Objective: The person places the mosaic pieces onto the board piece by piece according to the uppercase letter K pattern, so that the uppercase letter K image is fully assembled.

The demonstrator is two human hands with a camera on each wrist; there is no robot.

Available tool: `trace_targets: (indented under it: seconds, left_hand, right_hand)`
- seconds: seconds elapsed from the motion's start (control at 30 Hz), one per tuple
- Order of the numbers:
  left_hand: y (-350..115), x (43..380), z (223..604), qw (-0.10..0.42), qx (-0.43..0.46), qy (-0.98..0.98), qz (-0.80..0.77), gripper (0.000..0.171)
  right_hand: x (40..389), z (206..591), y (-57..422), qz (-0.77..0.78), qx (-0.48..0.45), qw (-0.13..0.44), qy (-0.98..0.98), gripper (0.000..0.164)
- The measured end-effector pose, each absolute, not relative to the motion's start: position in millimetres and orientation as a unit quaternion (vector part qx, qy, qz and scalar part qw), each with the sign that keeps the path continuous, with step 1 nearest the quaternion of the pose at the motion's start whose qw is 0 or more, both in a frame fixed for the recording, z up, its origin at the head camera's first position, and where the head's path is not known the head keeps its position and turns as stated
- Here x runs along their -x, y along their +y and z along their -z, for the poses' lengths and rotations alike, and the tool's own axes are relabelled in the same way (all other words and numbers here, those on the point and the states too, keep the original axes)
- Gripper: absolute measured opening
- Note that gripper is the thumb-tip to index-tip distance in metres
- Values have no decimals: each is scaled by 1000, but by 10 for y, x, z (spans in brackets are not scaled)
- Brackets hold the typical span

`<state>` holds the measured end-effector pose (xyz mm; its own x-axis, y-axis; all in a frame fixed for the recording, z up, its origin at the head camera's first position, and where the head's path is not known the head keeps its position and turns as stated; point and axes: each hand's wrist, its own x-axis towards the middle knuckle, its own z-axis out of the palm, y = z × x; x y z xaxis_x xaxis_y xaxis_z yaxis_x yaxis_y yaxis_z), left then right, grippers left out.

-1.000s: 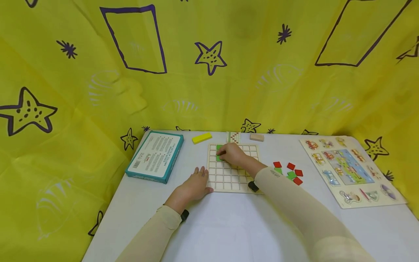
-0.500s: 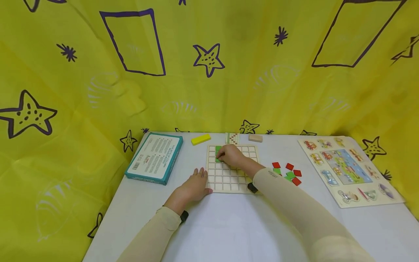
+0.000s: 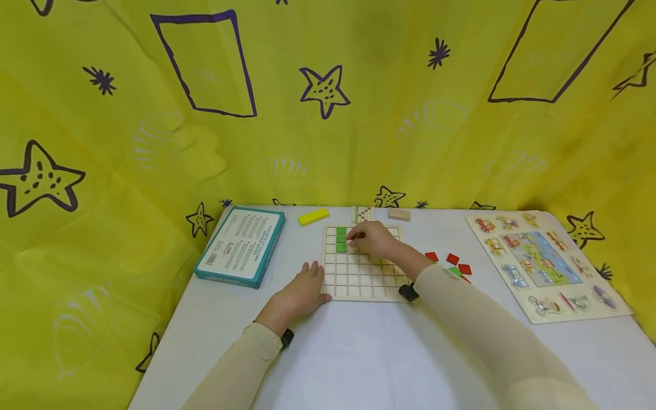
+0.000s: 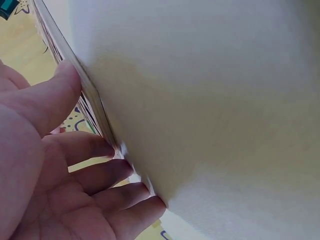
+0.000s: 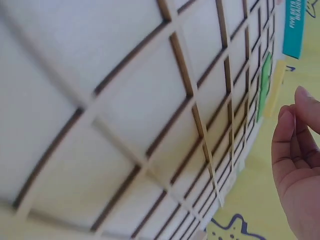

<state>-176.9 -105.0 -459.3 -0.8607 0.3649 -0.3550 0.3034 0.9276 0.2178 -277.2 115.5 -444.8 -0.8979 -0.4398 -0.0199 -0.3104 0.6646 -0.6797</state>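
Observation:
A wooden grid board (image 3: 361,297) lies on the table with three green square tiles (image 3: 341,239) in a column near its upper left. My right hand (image 3: 376,239) is over the board just right of those tiles. Its fingers are curled, the thumb close to the index finger, and no tile shows between them in the right wrist view. My left hand (image 3: 302,291) rests at the board's lower left, fingers extended along its side and the thumb at the near corner. In the left wrist view, the fingertips (image 4: 157,202) touch the white tabletop beside the board's edge.
Loose red tiles (image 3: 453,259) and green ones lie right of the board, partly behind my right sleeve. A patterned card (image 3: 363,214), yellow block (image 3: 314,216) and wooden block (image 3: 399,214) sit behind it. A teal box (image 3: 241,246) stands left, a picture puzzle (image 3: 548,267) right.
My right hand has drawn back to the right from the green tiles, uncovering all three in the column. The left hand has stayed at the board's edge.

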Motion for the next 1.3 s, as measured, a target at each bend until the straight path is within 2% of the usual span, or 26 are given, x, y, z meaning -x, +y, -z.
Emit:
trace_targets:
  seconds: [0.73,1.3]
  left_hand:
    - [-1063,1749,4568,192,-185,960,-85,80]
    - [-1054,1759,4580,203,-175,959,-96,79]
  right_hand:
    - [2280,4430,2022,362,157,79,916,13]
    - [1936,4551,2391,351,142,70,923,14]
